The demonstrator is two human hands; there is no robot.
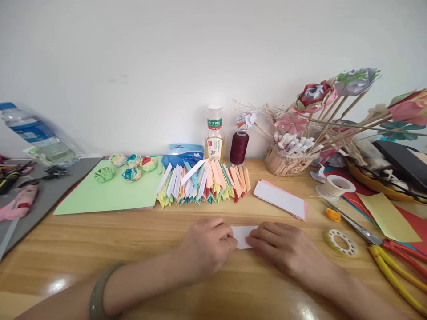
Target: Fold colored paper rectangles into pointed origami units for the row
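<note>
A small white paper strip point(244, 237) lies on the wooden table point(140, 242) between my hands. My left hand point(211, 244), closed, grips the strip's left end. At the right end, my right hand point(282, 246) has its fingers together on the paper. Behind them stands a long row of folded paper pieces point(203, 182) in white, orange, yellow, teal and red. To the right of the row lies a stack of white and pink paper strips point(280, 199).
Green paper point(110, 195) with crumpled paper flowers is at the left. At the right are a thread spool point(335, 186), tape roll point(340, 242), scissors point(370, 236), and yellow-handled pliers point(396, 280). Behind stand a bottle point(214, 138), maroon thread point(239, 147) and a basket point(289, 163).
</note>
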